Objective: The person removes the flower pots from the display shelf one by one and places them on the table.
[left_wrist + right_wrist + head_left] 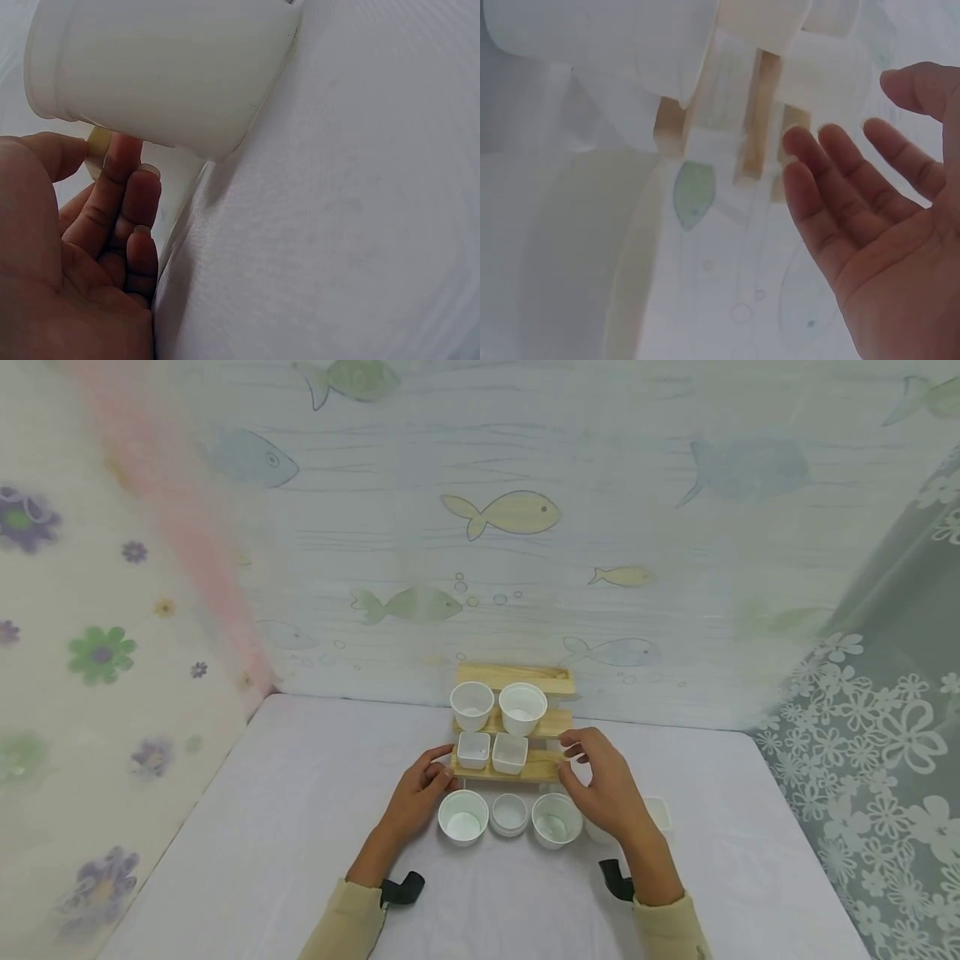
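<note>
A tiered rack of pale wooden strips stands before both hands. The left hand pinches the left end of its lowest strip; thumb and finger meet on the wood in the left wrist view, just under a white cup. At the opposite end, the right hand has its thumb and fingers spread apart, with nothing between them in the right wrist view. Two small square cups sit on the lowest strip, and two round white cups on the middle one. The top strip carries nothing.
On the white tablecloth, a row of round cups stands in front of the rack. A square white container is partly hidden behind the right forearm. A wall covering with fish drawings rises behind the table.
</note>
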`<state>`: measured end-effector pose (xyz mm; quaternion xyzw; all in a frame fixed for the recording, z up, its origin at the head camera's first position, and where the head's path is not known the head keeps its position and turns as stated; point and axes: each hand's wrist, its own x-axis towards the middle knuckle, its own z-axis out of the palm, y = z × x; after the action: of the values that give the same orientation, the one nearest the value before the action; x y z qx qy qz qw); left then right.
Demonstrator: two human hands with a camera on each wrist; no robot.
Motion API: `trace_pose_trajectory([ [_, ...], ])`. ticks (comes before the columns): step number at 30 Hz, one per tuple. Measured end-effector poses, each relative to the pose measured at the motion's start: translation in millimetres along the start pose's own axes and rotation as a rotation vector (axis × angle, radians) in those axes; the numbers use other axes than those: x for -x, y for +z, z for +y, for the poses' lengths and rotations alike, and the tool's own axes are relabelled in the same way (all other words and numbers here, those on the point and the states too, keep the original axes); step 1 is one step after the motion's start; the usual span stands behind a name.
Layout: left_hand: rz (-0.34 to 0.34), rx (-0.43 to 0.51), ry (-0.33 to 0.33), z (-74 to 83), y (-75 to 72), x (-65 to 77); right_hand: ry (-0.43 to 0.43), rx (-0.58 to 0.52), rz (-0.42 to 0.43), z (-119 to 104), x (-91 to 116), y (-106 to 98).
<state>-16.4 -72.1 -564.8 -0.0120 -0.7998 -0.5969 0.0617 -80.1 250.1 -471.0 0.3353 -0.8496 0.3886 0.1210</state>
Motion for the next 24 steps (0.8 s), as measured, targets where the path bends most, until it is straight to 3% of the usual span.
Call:
trace_pose_trajectory([
  [12,-0.001,0.006,0.006,-0.8,-0.9,0.0,-0.004,0.022,0.094,-4.4,-7.0,6.6],
  [24,-0.004,0.020,0.020,-2.2,-0.8,-0.7,0.034,0.015,0.106,-10.3,-13.1,11.7],
])
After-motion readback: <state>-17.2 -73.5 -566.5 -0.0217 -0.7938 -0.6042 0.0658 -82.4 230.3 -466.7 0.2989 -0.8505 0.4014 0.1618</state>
